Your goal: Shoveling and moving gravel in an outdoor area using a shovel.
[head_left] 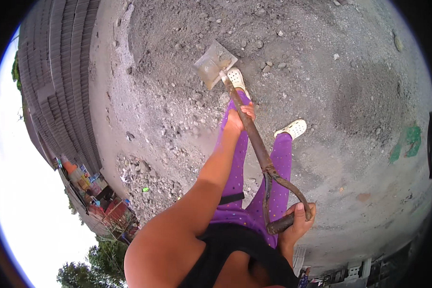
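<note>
A worn shovel point(257, 144) slants across my front, its flat square metal blade point(211, 69) pointing away to the far left. The blade is on or just over the gravelly ground; I cannot tell which. Partway down the shaft, my left hand point(240, 116) is wrapped round it, palm partly hidden behind the wood. My right hand point(300, 224) grips the forked handle at the near end, thumb on top. Beside the blade is my foot in a cream clog point(236, 79); the other clog point(295, 128) stands farther right.
Loose grey gravel point(177, 43) covers the far ground. Stacked grey blocks point(62, 72) rise along the left. Stones point(141, 170) lie in a heap at the near left, beside coloured clutter point(113, 211). Dark sand point(369, 98) and a green patch point(412, 141) are on the right.
</note>
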Demonstrator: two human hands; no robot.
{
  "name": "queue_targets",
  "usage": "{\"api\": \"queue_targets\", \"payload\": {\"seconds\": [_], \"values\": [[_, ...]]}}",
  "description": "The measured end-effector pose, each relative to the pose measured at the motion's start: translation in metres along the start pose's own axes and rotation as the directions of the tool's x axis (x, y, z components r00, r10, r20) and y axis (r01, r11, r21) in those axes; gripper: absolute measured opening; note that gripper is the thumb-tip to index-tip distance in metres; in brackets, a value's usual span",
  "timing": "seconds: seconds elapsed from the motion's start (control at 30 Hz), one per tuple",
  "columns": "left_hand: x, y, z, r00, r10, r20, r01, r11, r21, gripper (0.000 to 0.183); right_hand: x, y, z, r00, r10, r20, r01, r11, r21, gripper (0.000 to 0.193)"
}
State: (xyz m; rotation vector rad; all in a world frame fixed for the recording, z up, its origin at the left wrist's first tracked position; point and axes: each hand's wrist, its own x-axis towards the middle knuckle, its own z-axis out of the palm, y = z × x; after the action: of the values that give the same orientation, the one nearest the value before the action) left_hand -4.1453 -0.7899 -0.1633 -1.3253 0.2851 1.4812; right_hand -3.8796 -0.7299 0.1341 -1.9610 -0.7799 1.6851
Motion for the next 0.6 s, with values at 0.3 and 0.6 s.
{"api": "queue_targets", "payload": {"seconds": [0.3, 0.6], "values": [[-0.041, 0.025, 0.043, 0.851, 0.431, -0.3, -0.229, 0.818, 0.527, 0.094, -0.033, -0.015, 0.053, 0.879, 0.248, 0.408, -0.399, 0.85, 0.343, 0.02], [-0.067, -0.001, 0.036, 0.791, 0.58, -0.193, -0.185, 0.529, 0.829, 0.042, -0.045, -0.006, 0.062, 0.701, 0.144, 0.699, -0.516, 0.779, 0.357, 0.017]]}}
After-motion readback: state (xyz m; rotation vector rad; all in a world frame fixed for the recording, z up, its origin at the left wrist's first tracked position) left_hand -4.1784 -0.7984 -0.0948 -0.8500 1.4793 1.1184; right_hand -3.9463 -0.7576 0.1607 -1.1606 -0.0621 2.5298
